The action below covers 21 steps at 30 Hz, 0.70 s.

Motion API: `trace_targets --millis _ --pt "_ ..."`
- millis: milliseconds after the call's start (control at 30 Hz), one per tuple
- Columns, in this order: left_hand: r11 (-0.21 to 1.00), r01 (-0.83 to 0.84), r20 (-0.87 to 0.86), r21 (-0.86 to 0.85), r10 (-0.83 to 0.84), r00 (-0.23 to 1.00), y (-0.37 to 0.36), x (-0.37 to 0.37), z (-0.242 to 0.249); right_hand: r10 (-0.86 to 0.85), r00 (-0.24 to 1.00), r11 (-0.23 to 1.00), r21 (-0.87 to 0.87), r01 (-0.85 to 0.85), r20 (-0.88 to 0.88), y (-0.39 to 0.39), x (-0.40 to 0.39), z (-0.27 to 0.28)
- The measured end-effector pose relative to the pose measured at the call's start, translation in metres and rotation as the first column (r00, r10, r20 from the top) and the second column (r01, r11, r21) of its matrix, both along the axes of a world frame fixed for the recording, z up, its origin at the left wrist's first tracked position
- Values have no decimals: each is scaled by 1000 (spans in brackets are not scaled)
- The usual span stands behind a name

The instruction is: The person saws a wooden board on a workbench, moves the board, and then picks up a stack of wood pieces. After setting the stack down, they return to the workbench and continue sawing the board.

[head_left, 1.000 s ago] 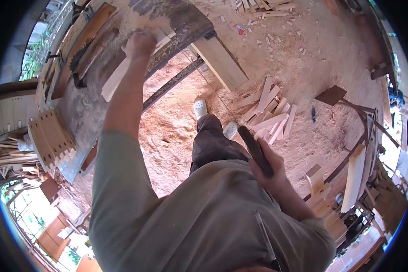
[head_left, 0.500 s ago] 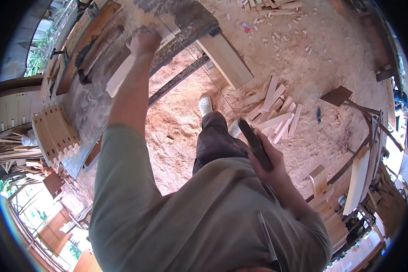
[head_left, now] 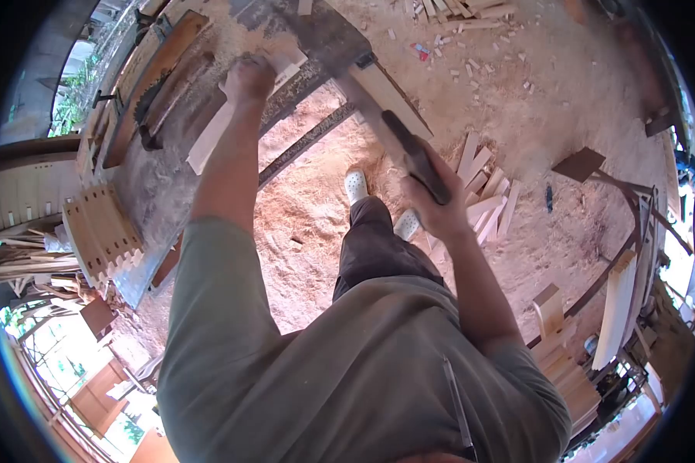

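One saw (head_left: 367, 104), blade (head_left: 347, 81) reaching over the worktop (head_left: 166, 174), clamped in the right hand (head_left: 440, 193); left hand (head_left: 249, 77) curled on a pale board (head_left: 211, 135) atop that worktop, its grip unclear; blade likely thin and springy, so best held by the handle (head_left: 403, 139).

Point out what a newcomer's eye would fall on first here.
Likely the saw right of centre, its dark handle in the right grip. Next, the left grip at upper left, on a pale board on the bench. Then the white shoes near the middle, with wood pieces on the floor to their right.
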State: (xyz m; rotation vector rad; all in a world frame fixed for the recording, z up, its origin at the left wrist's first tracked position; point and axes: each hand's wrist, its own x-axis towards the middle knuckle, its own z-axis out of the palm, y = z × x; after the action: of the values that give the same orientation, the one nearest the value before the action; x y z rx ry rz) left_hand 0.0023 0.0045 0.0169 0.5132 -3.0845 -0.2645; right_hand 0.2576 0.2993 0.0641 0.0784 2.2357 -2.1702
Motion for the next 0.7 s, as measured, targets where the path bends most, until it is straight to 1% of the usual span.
trace_targets --millis 33,67,133,167,233,267,300,367,400,433,500,533,567,600,667,700 --pt "999 -11 -30 41 12 999 0 2 0 12 995 995 -97 -2 100 7 6 9" --pt "996 -20 -72 85 26 997 2 -1 1 0 995 995 -100 10 98 8 0 13" --pt "998 -4 -54 63 8 998 -4 -5 -6 -11 998 999 43 9 55 0 -14 15" --pt "999 -3 -44 46 5 999 -7 -9 -9 -18 998 999 34 16 54 -5 -25 12" --pt "999 17 -56 51 -14 998 -7 -5 -4 43 998 997 59 -40 -47 -22 -44 7" --pt "997 34 -68 66 -29 997 -8 -4 -2 47 999 999 7 -47 -4 -31 -51 10" --pt "998 35 -59 54 -31 998 -11 -5 -8 45 999 999 -6 -45 5 -38 -56 12" --pt "999 45 -143 -8 -46 989 -19 -9 -20 89 995 994 52 -91 35 -50 -68 15" --pt "999 42 -139 -17 -44 989 -18 -8 -16 71 997 993 90 -72 14 -56 -71 10" --pt "999 37 -119 6 -36 992 -15 -5 -13 77 997 994 81 -78 16 -59 -74 7" --pt "999 29 -98 18 -27 995 -13 -2 -10 67 997 990 122 -72 43 -66 -82 3" --pt "999 43 -139 13 -41 989 -12 -1 -11 72 996 991 114 -77 43 -67 -84 4" --pt "998 59 -182 10 -56 982 -12 -1 -12 102 993 989 102 -107 56 -65 -86 6" --pt "999 50 -181 6 -48 982 -13 -1 -14 131 989 986 93 -137 70 -61 -85 7" --pt "998 70 -202 5 -68 977 -15 1 -15 153 986 977 141 -161 69 -40 -55 -4" --pt "995 99 -218 5 -96 971 -17 2 -16 172 980 977 107 -182 97 -29 -40 2"
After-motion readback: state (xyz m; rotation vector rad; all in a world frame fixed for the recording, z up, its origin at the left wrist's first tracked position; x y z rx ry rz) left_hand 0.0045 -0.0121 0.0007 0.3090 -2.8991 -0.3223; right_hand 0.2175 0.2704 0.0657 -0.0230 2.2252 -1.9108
